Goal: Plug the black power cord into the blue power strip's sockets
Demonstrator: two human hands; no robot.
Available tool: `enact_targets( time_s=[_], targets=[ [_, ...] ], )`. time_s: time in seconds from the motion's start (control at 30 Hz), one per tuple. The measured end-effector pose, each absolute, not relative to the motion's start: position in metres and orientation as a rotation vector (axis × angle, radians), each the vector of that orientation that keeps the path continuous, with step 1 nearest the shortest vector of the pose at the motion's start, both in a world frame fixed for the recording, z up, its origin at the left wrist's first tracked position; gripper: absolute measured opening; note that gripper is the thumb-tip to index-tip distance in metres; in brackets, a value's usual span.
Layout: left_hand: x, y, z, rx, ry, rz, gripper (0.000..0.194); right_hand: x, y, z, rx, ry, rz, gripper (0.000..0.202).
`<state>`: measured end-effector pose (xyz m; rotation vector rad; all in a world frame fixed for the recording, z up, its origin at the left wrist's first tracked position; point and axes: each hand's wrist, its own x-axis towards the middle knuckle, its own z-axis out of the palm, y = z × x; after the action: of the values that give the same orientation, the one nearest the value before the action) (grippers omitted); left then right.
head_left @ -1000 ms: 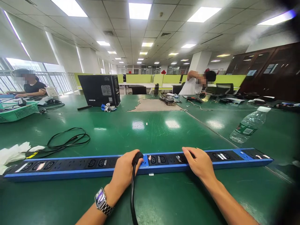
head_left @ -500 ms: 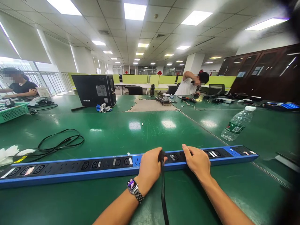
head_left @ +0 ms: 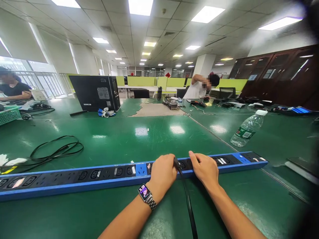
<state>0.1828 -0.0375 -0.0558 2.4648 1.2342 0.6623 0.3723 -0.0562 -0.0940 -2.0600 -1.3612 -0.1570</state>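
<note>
A long blue power strip (head_left: pixel 104 182) with black socket panels lies across the green table in front of me. My left hand (head_left: pixel 163 171), with a watch (head_left: pixel 145 193) on its wrist, is closed on the black plug (head_left: pixel 177 164) of a power cord. That plug tilts over the strip's sockets; whether it touches one is hidden by my fingers. The black cord (head_left: pixel 188 200) runs down from it toward me. My right hand (head_left: pixel 206 168) is wrapped over the strip, right of the plug, with the thumb raised along its top side.
A clear water bottle (head_left: pixel 248 128) stands tilted-looking at the right. Coiled black cable (head_left: pixel 56 148) lies at the left. Farther back are a black computer case (head_left: pixel 93 93), blue-white gloves (head_left: pixel 106 113) and a green basket (head_left: pixel 10 115). Two people sit across the table.
My left hand has turned slightly, and the plug now leans with its cord end toward the right. The cord has swung right. My right hand keeps its grip; the whole view has shifted a little.
</note>
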Motion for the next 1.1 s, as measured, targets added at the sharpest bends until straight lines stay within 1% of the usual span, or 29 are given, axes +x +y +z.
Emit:
enact_targets(
  time_s=[0.17,0.33,0.47,0.63,0.73,0.83,0.93,0.97,1.07,1.1],
  targets=[
    [0.181,-0.039,-0.065,2.386,1.243,0.77,0.024,0.372,-0.055,-0.096,-2.064,-1.367,-0.158,0.059],
    [0.182,-0.037,-0.066,2.336,1.348,0.699,0.018,0.373,-0.054,-0.099,-2.071,-1.374,-0.161,0.057],
    [0.176,-0.039,-0.065,2.513,1.3,0.66,0.009,0.372,-0.054,-0.1,-2.066,-1.371,-0.171,0.054],
    [0.174,-0.038,-0.06,2.582,1.299,0.623,0.007,0.371,-0.054,-0.101,-2.052,-1.349,-0.141,0.051],
    [0.177,-0.036,-0.051,2.664,1.248,0.508,0.008,0.372,-0.054,-0.101,-2.04,-1.351,-0.132,0.05],
    [0.179,-0.035,-0.045,2.735,1.209,0.402,0.014,0.373,-0.054,-0.101,-2.026,-1.35,-0.128,0.053],
    [0.173,-0.035,-0.048,2.687,1.199,0.437,0.021,0.374,-0.053,-0.102,-2.02,-1.342,-0.121,0.056],
    [0.169,-0.035,-0.05,2.657,1.164,0.476,0.025,0.374,-0.052,-0.103,-2.02,-1.337,-0.121,0.057],
    [0.155,-0.036,-0.061,2.596,0.989,0.606,0.049,0.374,-0.052,-0.103,-2.016,-1.331,-0.128,0.059],
    [0.15,-0.036,-0.065,2.594,0.931,0.643,0.054,0.374,-0.052,-0.103,-2.017,-1.333,-0.132,0.059]
  ],
)
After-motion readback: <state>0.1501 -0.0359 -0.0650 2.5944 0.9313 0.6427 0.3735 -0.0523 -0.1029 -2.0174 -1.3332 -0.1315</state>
